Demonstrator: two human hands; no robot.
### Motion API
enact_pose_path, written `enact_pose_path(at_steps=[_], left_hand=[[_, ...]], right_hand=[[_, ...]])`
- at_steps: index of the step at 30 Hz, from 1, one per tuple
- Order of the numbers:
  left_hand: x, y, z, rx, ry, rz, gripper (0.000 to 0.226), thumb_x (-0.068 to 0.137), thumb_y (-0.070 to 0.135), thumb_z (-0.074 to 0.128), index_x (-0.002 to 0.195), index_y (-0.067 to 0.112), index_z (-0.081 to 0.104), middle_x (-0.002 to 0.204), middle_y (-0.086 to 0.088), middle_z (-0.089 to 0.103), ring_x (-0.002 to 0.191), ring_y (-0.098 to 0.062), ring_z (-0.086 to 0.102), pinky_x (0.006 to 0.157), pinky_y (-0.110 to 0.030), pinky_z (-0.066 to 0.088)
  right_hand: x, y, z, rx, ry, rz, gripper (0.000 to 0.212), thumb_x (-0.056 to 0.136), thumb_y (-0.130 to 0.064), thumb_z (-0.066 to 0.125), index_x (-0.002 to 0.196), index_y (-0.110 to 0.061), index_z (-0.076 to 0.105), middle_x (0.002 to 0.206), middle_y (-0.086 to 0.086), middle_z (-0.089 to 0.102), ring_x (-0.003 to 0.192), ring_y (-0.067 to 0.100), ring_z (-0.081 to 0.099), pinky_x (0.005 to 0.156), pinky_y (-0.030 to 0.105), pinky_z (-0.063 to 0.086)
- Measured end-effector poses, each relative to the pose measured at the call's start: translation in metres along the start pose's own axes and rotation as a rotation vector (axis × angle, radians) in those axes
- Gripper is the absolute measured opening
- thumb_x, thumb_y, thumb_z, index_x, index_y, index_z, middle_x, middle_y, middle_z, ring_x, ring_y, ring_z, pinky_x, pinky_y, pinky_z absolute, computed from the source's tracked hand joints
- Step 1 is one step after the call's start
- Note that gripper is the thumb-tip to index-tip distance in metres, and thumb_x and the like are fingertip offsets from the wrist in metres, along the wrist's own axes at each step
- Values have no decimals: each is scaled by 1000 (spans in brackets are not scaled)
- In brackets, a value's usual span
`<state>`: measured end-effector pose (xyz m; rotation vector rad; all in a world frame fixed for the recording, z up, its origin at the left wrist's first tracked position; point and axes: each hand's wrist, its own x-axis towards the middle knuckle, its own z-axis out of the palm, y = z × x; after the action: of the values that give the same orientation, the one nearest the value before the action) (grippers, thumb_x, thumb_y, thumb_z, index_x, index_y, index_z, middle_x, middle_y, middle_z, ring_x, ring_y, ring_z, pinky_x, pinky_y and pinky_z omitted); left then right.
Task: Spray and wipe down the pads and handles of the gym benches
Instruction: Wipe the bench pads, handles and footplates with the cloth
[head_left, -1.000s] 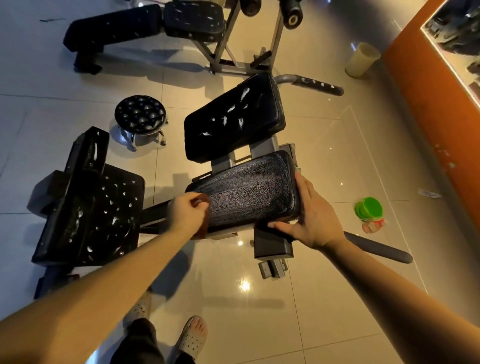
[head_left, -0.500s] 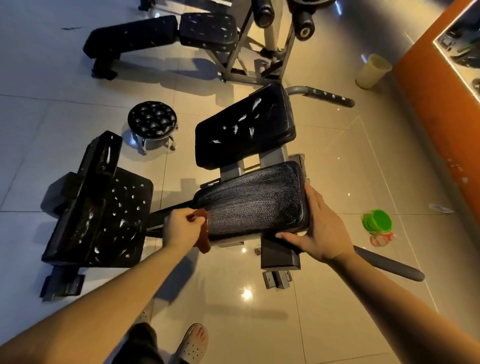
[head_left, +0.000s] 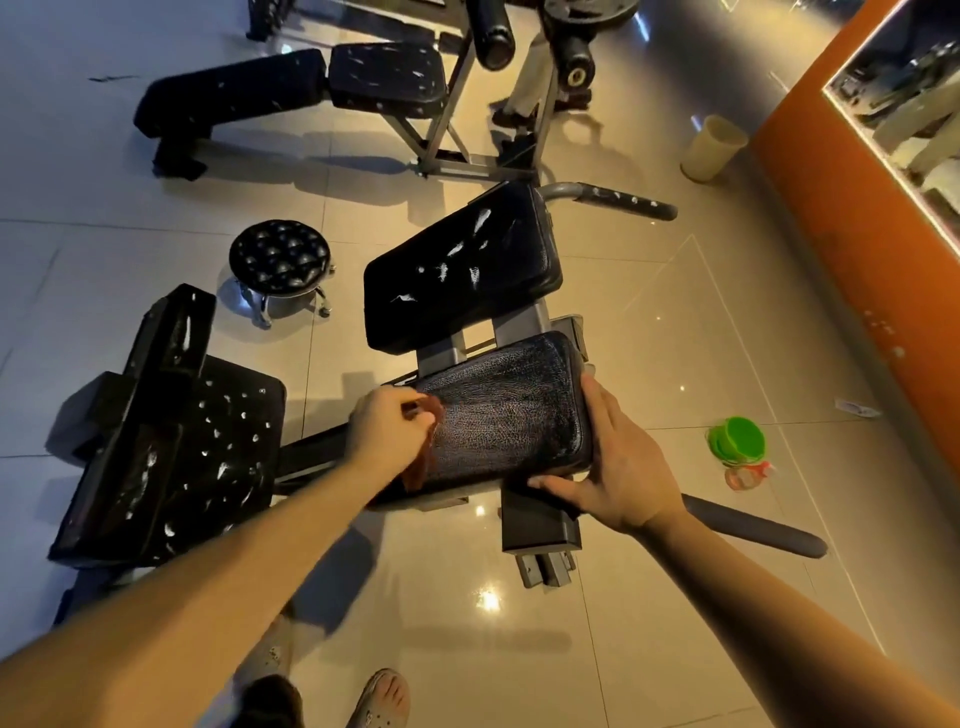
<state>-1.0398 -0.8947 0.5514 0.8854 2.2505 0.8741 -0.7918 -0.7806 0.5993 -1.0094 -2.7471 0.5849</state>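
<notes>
A black, wet-looking seat pad (head_left: 506, 415) sits in the middle of the view. My left hand (head_left: 387, 431) is closed on a brown cloth (head_left: 427, 447) and presses it against the pad's left end. My right hand (head_left: 618, 462) grips the pad's right edge, thumb under the near side. Behind it a tilted black back pad (head_left: 462, 270) carries white foam streaks. To the left, another black pad (head_left: 176, 457) is dotted with foam. Two grey handles stick out: a far handle (head_left: 623, 200) and a near handle (head_left: 753, 525).
A green spray bottle (head_left: 737, 447) lies on the tiled floor at right. A round black stool (head_left: 280, 257) stands behind the left pad. Another bench (head_left: 291, 88) and a beige bin (head_left: 711, 148) are at the back. An orange wall (head_left: 857, 234) runs along the right. My feet are below.
My left hand with the cloth has shifted slightly up along the pad's left end. The right hand keeps its grip. The camera has tilted, showing more of the far bench.
</notes>
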Motion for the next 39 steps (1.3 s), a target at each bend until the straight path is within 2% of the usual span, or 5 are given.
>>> enact_pose_path(at_steps=[8,14,21,26,39], left_hand=[[-35,102,25,-93,-135,475,26,98,25,65,124,23,69,114,8,60,106,-9,54,86,-15,41],[31,55,12,-45,66,113,21,94,18,69,114,19,76,115,-2,69,109,-21,62,87,-24,46],[-4,99,27,-91,-98,600,21,96,22,67,117,25,73,108,11,60,107,-11,57,96,-30,47],[57,99,27,-40,10,322,22,96,25,69,117,26,74,114,6,62,107,-15,59,86,-25,43],[36,103,23,-79,-61,494,21,95,21,70,115,25,74,107,8,62,105,-12,57,99,-40,50]], right_hand=[[-1,1,2,24,17,-20,117,77,-82,60,162,-25,5,160,1,34,123,19,57,97,32,54],[0,10,6,-38,-28,40,130,71,-88,63,163,-20,1,165,-1,27,131,23,54,99,44,54],[-1,9,7,-15,-14,34,126,73,-87,62,164,-20,4,164,0,30,130,21,54,99,44,54],[0,9,6,-41,-22,34,128,73,-89,60,164,-19,2,166,1,25,132,24,53,101,45,54],[0,5,3,-10,-19,28,128,73,-84,67,163,-20,3,162,0,30,128,20,55,97,41,56]])
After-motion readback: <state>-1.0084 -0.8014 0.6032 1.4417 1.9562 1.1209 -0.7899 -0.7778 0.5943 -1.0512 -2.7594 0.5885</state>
